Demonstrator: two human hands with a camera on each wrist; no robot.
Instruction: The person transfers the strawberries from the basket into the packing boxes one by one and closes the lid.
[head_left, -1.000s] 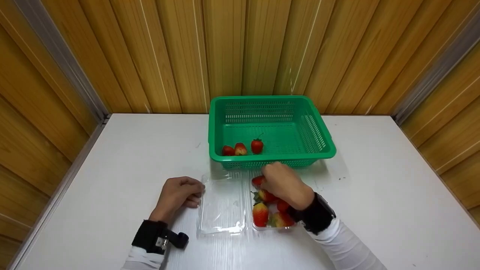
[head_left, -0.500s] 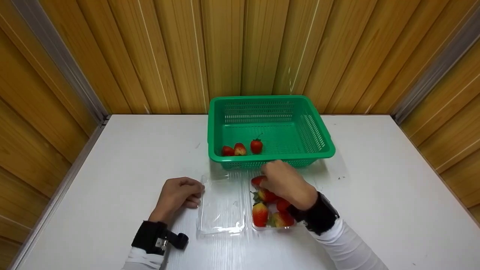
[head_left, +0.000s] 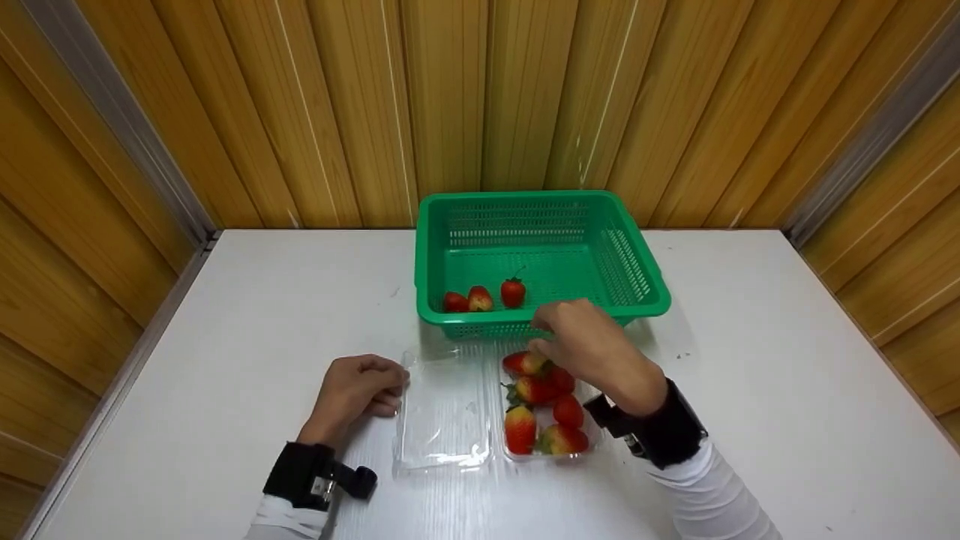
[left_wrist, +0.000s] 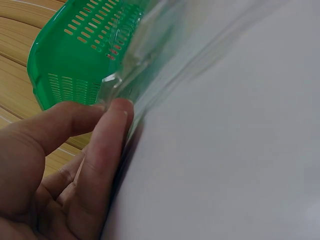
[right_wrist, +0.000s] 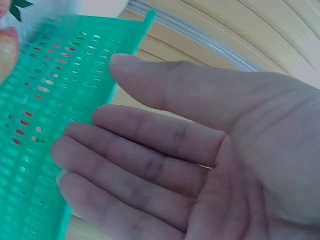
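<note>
A clear plastic clamshell box lies unfolded on the white table, its lid [head_left: 446,412] to the left. Several strawberries [head_left: 534,390] fill the right half. My left hand [head_left: 360,390] pinches the lid's left edge [left_wrist: 112,85] between thumb and finger. Above the far end of the filled half is my right hand [head_left: 592,349], palm bare and fingers apart from the thumb [right_wrist: 165,90] in the right wrist view. Just beyond it stands a green perforated basket [head_left: 544,316], with a few strawberries [head_left: 480,298] in its near left corner.
The basket's near wall [right_wrist: 65,110] is close to my right fingers. Wood-patterned panels [head_left: 450,97] enclose the back and both sides of the white table [head_left: 300,292]. Black camera straps [head_left: 300,472] wrap both wrists.
My right hand has let go of a strawberry at the far end of the box and risen towards the basket, uncovering more of the fruit. My left hand has stayed put.
</note>
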